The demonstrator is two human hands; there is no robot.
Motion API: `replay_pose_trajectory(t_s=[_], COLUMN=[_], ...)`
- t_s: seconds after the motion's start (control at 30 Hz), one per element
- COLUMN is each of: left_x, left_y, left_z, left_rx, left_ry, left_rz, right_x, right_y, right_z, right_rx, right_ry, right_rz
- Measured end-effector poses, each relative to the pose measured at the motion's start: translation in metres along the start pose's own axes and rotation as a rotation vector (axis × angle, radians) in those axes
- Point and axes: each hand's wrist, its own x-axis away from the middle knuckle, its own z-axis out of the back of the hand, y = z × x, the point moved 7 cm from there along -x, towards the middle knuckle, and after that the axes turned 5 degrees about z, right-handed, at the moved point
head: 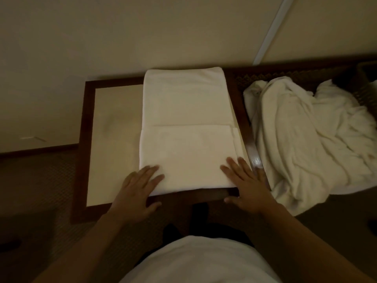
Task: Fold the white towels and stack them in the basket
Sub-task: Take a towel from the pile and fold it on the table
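**Both hands flat on a half-folded white towel**

A dark wooden-framed tabletop with a pale beige inset panel stands against a cream wall. On its right half lies the long white terry towel, folded into a smooth, narrow rectangle. Its long axis runs straight away from the person, from the near edge of the tabletop to the far edge at the wall. The near end is doubled back over itself, and that upper layer ends in a straight cross edge about midway along the towel. The near fold slightly overhangs the dark frame.

To the right, just beside the tabletop, a crumpled heap of white towels fills a dark woven basket, of which only the far and right walls show. The heap is wrinkled and unfolded, spilling over the near side.

The left hand rests on the towel's near left corner, fingers straight and slightly apart. The right hand presses the near right corner, fingers likewise straight and spread, thumb off the near edge.
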Motion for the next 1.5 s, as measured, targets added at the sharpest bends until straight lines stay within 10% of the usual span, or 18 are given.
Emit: replay_pose_trajectory(t_s=[0.4,0.77,1.1,1.33,1.5], left_x=[0.000,0.002,-0.070,-0.170,-0.149], left_y=[-0.029,-0.021,-0.043,-0.077,0.003], left_z=[0.025,0.099,0.131,0.111,0.085], left_rx=[0.204,0.990,1.022,0.771,0.300], left_ry=[0.117,0.228,0.391,0.379,0.342], left_rz=[0.104,0.380,0.582,0.716,0.239], right_x=[0.016,0.060,-0.001,-0.125,-0.155], right_y=[-0.005,0.006,0.027,0.079,0.050], right_z=[0.036,0.091,0.161,0.143,0.126], right_rx=[-0.211,-1.106,-1.266,-0.781,-0.292], right_ry=[0.517,0.285,0.566,0.573,0.322], right_rz=[0.045,-0.135,-0.107,-0.357,-0.193])
